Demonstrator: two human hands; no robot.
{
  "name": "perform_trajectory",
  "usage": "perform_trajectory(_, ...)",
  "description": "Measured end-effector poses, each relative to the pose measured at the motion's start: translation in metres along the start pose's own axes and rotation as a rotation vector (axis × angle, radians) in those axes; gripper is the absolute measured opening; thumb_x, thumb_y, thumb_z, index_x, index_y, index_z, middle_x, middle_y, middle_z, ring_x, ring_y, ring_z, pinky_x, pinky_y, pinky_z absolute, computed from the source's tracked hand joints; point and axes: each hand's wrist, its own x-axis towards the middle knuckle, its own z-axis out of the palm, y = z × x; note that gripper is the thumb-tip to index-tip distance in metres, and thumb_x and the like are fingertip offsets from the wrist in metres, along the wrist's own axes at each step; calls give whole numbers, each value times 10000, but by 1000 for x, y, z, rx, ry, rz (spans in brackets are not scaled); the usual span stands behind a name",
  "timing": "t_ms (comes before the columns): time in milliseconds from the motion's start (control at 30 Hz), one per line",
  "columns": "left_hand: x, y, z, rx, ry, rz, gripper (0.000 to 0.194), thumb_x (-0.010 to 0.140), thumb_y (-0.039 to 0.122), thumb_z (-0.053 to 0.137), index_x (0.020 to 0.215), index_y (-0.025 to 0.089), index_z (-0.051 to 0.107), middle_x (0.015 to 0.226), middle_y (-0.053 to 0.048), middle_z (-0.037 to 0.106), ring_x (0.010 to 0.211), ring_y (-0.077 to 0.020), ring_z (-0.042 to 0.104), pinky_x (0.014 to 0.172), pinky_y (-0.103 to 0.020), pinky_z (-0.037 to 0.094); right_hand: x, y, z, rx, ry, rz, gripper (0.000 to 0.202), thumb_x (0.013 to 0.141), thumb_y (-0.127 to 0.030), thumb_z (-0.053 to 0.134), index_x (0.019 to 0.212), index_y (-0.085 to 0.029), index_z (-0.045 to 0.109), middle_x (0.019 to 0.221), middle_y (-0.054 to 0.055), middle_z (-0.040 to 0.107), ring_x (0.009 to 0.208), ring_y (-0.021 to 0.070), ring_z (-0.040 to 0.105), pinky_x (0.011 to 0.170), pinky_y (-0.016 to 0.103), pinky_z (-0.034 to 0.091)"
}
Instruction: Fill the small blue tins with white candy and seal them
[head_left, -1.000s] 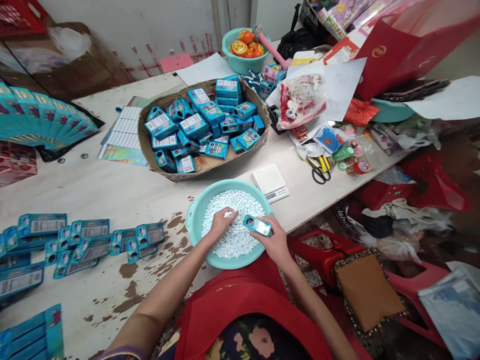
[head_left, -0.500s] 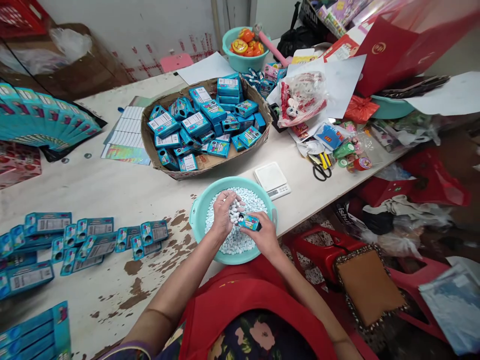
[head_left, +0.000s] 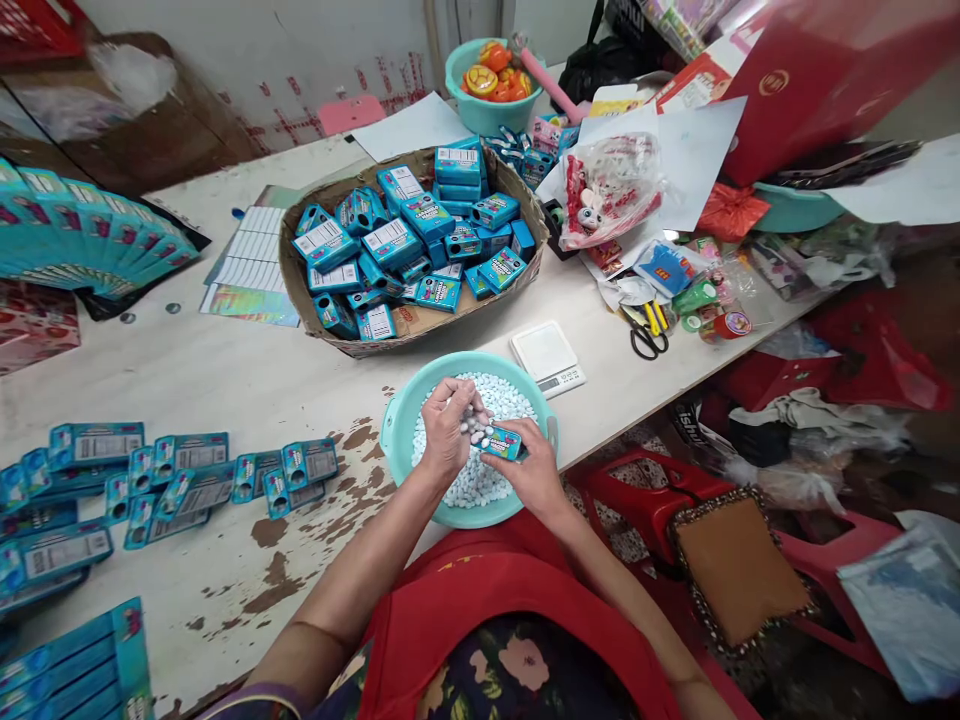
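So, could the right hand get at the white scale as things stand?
Probably yes: the white scale lies beside the bowl, and only the bowl's rim seems to stand between it and the right hand. That hand holds a blue box, so its grip is taken.

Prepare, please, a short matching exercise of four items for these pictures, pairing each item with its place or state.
Items:
1. Left hand
2. White scale
3. Right hand
4. Orange toys

Places and states:
A. In the back basin
B. Holding a small blue box
C. Holding white pieces
D. On the table, beside the front basin

Right pairs: 1-C; 2-D; 3-B; 4-A
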Motion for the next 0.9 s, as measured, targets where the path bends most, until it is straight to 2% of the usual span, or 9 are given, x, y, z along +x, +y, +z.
perform_trajectory(100, 3, -2, 0, 7, 3, 0, 265, 763, 367, 648, 676, 172, 492, 572, 44, 542, 400, -58, 479, 432, -190, 394, 1, 0, 0, -8, -4, 3, 359, 668, -248, 775, 1005, -267, 653, 958, 20, 616, 940, 214, 588, 853, 366, 469)
perform_trajectory(200, 4, -3, 1, 4, 47, 16, 237, 764, 348, 651, 691, 168, 516, 613, 32, 558, 470, -67, 522, 466, -188, 417, 2, -1, -2, -18, 7, 5, 367, 665, -238, 778, 1008, -269, 653, 955, 17, 611, 939, 212, 587, 857, 362, 466)
perform_trajectory(300, 3, -2, 3, 17, 10, 15, 223, 778, 341, 638, 695, 168, 524, 624, 27, 561, 485, -70, 526, 481, -193, 427, 4, -3, -4, -22, 17, -7, 374, 669, -233, 776, 1019, -266, 649, 972, 21, 608, 955, 212, 582, 870, 360, 459)
perform_trajectory(467, 3, -2, 5, 39, 39, 23, 267, 772, 383, 638, 674, 170, 510, 589, 34, 538, 472, -66, 511, 462, -183, 408, 6, -3, -3, -2, -7, -6, 358, 674, -234, 773, 1007, -268, 646, 965, 17, 611, 948, 210, 584, 860, 364, 464)
perform_trajectory(700, 1, 0, 2, 28, 19, 30, 350, 806, 457, 584, 625, 159, 547, 489, 10, 530, 423, -93, 514, 418, -204, 384, 9, 0, 4, 69, 7, -7, 376, 656, -249, 792, 1004, -257, 650, 948, 16, 606, 916, 201, 590, 828, 347, 471)
perform_trajectory(900, -3, 12, 4, -20, 59, 11, 340, 793, 432, 615, 610, 158, 530, 456, 46, 441, 358, -37, 347, 370, -174, 275, 6, -7, 0, 84, -3, -38, 379, 650, -263, 802, 1001, -265, 659, 953, 18, 607, 928, 199, 593, 850, 350, 472)
